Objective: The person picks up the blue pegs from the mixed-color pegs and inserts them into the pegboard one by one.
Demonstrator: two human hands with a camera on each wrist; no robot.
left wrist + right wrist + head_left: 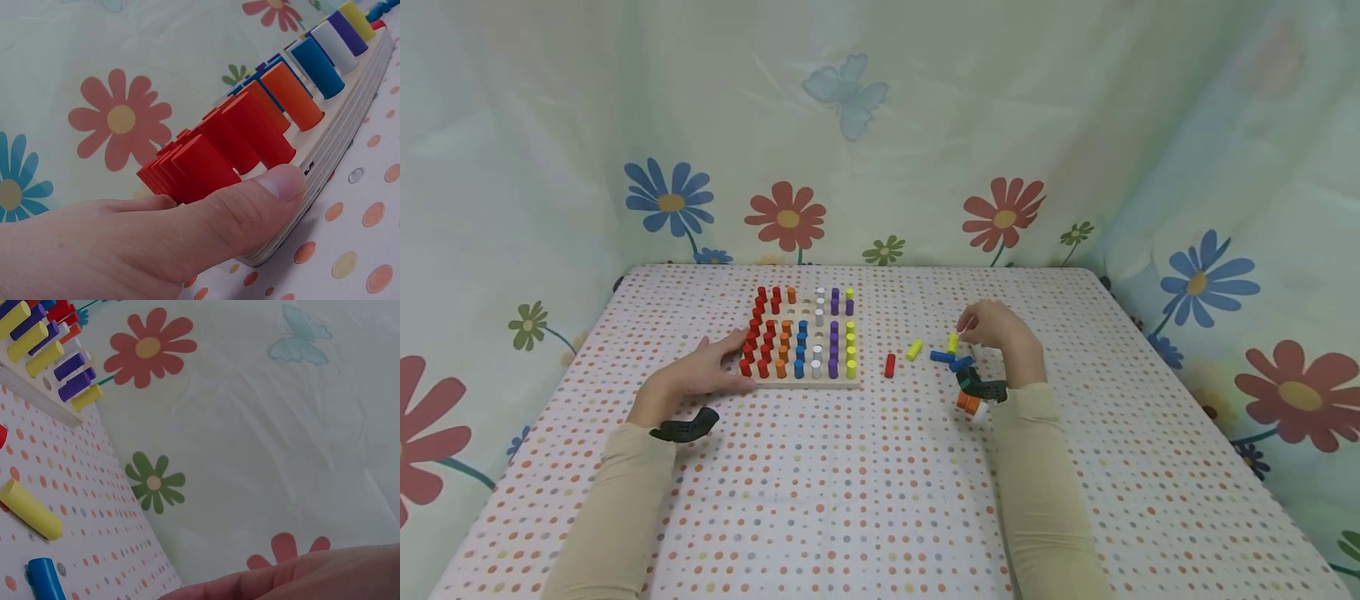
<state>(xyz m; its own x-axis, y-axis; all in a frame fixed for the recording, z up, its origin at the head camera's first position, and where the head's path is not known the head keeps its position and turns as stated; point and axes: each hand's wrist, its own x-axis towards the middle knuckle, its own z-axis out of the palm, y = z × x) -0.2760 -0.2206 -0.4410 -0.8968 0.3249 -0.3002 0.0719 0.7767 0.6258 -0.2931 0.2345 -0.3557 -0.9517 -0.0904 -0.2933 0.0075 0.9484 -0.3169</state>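
A wooden pegboard (805, 381) stands on the dotted tablecloth, filled with rows of red, orange, blue, white, purple and yellow pegs (784, 340). My left hand (739, 360) rests against its left side, fingers fairly straight. The thumb (275, 187) lies on the near corner beside the red pegs (219, 156). To the right, my right hand (964, 332) curls down and pinches a yellow peg (952, 342) held upright among the loose pegs. The right wrist view shows only a strip of that hand (300, 578).
Loose pegs lie right of the board: a red peg (890, 365), another yellow peg (913, 350), two blue pegs (942, 357), and orange and white pegs (970, 404) near my right wrist. Flowered curtains close in the table on three sides.
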